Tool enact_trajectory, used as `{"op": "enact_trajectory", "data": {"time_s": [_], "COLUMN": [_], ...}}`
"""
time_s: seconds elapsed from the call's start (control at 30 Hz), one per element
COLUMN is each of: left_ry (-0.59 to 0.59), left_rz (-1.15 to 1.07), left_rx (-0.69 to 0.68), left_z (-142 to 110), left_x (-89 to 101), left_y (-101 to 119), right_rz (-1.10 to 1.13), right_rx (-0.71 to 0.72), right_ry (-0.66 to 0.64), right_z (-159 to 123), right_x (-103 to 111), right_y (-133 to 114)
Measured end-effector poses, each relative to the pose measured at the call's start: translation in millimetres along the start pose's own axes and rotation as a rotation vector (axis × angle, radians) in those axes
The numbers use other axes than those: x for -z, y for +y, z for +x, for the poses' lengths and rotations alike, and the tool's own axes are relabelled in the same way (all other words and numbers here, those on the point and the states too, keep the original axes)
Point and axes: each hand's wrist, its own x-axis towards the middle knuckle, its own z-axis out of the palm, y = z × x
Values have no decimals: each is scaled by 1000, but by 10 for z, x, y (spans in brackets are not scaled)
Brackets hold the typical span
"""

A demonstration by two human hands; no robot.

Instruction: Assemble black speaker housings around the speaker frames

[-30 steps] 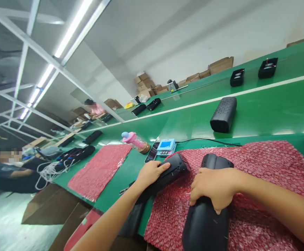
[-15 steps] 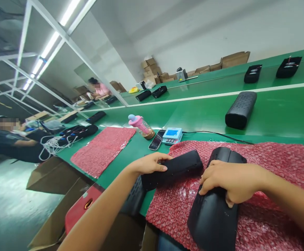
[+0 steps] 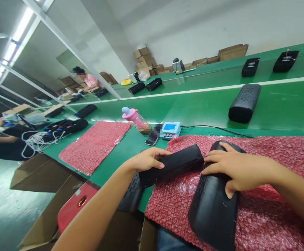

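Observation:
My left hand [image 3: 148, 160] is wrapped round the near end of a black oblong speaker shell [image 3: 176, 165] that lies across a red bubble-wrap sheet [image 3: 267, 150]. My right hand [image 3: 233, 166] rests on top of a second, larger black speaker body [image 3: 214, 212] beside it, fingers stretched forward and thumb down its side. The two black parts nearly touch under my right fingertips. Both lie on the bubble wrap at the near edge of the green bench [image 3: 194, 108].
A finished black speaker [image 3: 244, 103] lies on the green conveyor beyond. A pink bottle [image 3: 135, 119], a phone [image 3: 153, 137] and a small blue meter [image 3: 171, 129] sit ahead. Another bubble-wrap sheet [image 3: 96, 145] lies left. Cardboard boxes [image 3: 44, 170] stand below; other people work at left.
My left hand has turned the smaller black shell to lie more level across the bubble wrap. My right fingers have stretched out from a curled grip. The view has tilted downward.

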Motion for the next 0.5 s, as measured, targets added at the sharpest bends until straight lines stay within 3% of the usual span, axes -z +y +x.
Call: {"op": "enact_trajectory", "data": {"time_s": [0.1,0.33,0.5], "left_ry": [62,133,177], "left_rz": [-2,13,9], "left_rx": [45,90,110], "left_z": [10,10,5], "left_x": [-37,-56,-54], "left_y": [45,70,39], "right_rz": [3,-42,-41], "right_rx": [-5,127,156], "right_ry": [2,-81,-25], "right_z": [13,-16,-39], "right_x": [15,91,72], "right_y": [60,200,240]}}
